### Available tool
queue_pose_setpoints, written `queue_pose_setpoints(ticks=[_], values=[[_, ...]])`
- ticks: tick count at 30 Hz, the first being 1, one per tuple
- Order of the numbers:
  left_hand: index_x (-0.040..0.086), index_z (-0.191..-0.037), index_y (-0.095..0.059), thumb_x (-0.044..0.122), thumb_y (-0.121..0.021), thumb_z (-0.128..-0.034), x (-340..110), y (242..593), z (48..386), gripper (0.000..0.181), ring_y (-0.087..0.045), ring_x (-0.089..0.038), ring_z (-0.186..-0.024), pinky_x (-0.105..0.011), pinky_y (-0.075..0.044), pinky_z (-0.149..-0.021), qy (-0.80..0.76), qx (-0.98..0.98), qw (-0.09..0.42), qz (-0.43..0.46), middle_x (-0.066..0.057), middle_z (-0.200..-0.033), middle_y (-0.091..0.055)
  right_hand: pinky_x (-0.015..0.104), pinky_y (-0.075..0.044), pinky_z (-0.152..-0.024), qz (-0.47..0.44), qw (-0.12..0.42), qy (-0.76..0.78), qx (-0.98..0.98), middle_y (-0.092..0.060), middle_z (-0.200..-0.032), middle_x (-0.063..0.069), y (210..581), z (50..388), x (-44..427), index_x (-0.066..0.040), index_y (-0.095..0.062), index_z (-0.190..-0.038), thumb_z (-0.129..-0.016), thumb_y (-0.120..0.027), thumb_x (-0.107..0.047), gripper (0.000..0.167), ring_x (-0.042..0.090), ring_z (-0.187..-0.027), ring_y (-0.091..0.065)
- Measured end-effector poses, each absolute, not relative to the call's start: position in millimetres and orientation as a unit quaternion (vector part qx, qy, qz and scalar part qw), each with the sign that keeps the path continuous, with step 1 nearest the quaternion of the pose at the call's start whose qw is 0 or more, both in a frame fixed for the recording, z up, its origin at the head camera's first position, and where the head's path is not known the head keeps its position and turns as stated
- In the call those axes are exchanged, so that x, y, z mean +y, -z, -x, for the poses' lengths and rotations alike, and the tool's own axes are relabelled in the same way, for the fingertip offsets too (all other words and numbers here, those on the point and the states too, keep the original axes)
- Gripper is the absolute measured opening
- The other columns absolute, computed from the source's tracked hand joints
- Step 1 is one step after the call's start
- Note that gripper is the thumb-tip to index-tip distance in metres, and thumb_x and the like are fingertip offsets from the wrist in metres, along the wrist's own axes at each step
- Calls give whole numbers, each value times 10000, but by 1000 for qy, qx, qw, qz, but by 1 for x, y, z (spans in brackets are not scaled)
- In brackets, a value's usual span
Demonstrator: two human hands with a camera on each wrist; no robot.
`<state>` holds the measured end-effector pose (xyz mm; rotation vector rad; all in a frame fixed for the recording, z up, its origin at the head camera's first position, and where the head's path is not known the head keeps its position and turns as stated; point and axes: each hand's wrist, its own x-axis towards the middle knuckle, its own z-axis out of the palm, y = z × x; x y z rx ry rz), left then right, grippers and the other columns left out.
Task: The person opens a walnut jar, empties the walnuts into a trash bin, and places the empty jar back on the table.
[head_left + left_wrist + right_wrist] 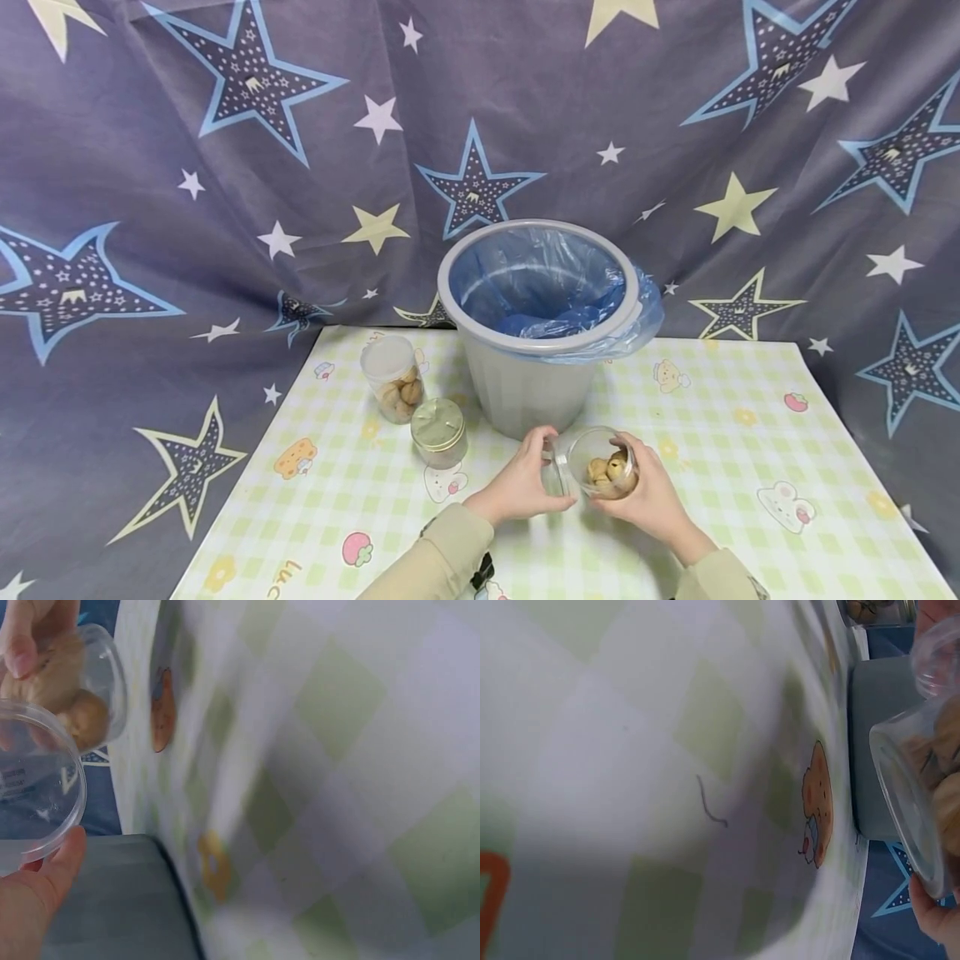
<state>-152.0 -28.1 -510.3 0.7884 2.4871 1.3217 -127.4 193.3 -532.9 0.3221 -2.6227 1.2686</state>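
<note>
In the head view my right hand (651, 500) grips a clear jar (609, 492) with several brown, walnut-like pieces (607, 468) inside, its round opening tilted up and to the left. My left hand (525, 479) pinches a clear round lid (557, 468) on edge, close beside the jar's rim. The left wrist view shows fingers (66, 862) of that hand at the edge of the lid (45, 780), with the jar (112, 682) behind it. In the right wrist view the jar's flat base (907, 814) faces the camera, and fingers (928, 907) of the right hand hold it.
A grey bin (525, 392) with a blue liner (555, 275) stands just behind both hands. Left of it are a clear jar of brown pieces (399, 396) and a smaller jar with a greenish lid (439, 429). A checked cloth (720, 467) covers the table; a star-patterned curtain (525, 100) hangs behind.
</note>
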Motion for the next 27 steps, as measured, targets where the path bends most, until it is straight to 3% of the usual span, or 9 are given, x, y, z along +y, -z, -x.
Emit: queue_pose_setpoints(ticks=[6,14,21,27], values=[[40,-1392,-224,238,-803,-746,-21,522,156,890,-519,-280,-1173,-303,-453,-1014,-467,842,111,-245,-144,-1278,-394,492,-458,-897,-102,106,-437,-887,-553,-1242,119,532,128,199,-18,-402,-1343,-506,-926,-189,1003,256,-1069,-515],[37,-1439,-221,341,-799,-738,-7,533,160,958,-527,-292,-1162,-299,-492,-955,-450,856,124,-223,-132,-1336,-376,528,-462,-909,-93,111,-445,-884,-530,-1267,144,532,126,207,2,-360,-1366,-540,-918,-185,1014,281,-1108,-498],[21,-1447,-204,382,-780,-753,0,539,160,972,-504,-295,-1190,-330,-483,-969,-423,869,132,-220,-151,-1366,-381,212,-424,-912,-65,124,-431,-892,-524,-1286,91,530,126,216,-34,-361,-1381,-550,-916,-184,1011,152,-1126,-464],[-4,-1448,-194,394,-760,-773,-1,544,160,966,-469,-331,-1259,-397,-416,-1053,-409,874,128,-227,-188,-1435,-359,206,-418,-916,-65,125,-434,-890,-516,-1284,110,528,124,219,-4,-351,-1376,-565,-914,-196,1006,220,-1135,-474]])
